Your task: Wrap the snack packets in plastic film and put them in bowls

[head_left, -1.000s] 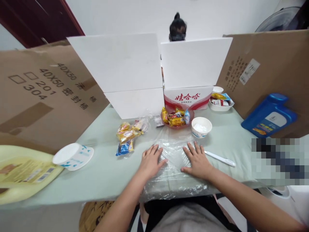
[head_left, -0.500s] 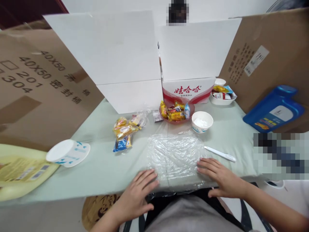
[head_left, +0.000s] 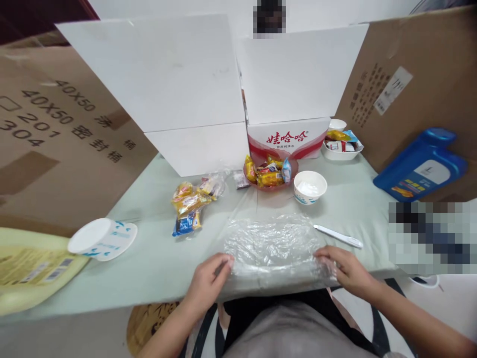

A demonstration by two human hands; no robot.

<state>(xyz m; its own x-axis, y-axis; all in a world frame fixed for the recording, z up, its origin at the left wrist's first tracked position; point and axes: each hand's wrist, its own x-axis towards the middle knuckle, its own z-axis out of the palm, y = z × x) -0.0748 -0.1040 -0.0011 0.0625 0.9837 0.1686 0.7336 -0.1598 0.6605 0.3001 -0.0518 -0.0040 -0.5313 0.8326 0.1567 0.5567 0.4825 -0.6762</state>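
A crinkled sheet of clear plastic wrap (head_left: 274, 243) lies on the pale green table (head_left: 156, 258) right in front of me. My left hand (head_left: 208, 281) pinches its near left corner at the table edge. My right hand (head_left: 345, 268) grips the near right corner, fingers curled under the film. The near edge of the wrap is lifted and folded slightly over itself between my hands. A white plastic knife (head_left: 339, 235) lies just beyond my right hand.
Behind the wrap stand a white paper bowl (head_left: 310, 187), a red bowl of wrapped snacks (head_left: 270, 174), loose snack packets (head_left: 190, 204) and an overturned paper bowl (head_left: 102, 238). White boards, cardboard walls, a blue jug (head_left: 421, 166) and a yellow jug (head_left: 30, 268) ring the table.
My hands slid from flat on the middle of the wrap back to its near corners and closed on them. The near edge of the film has lifted.
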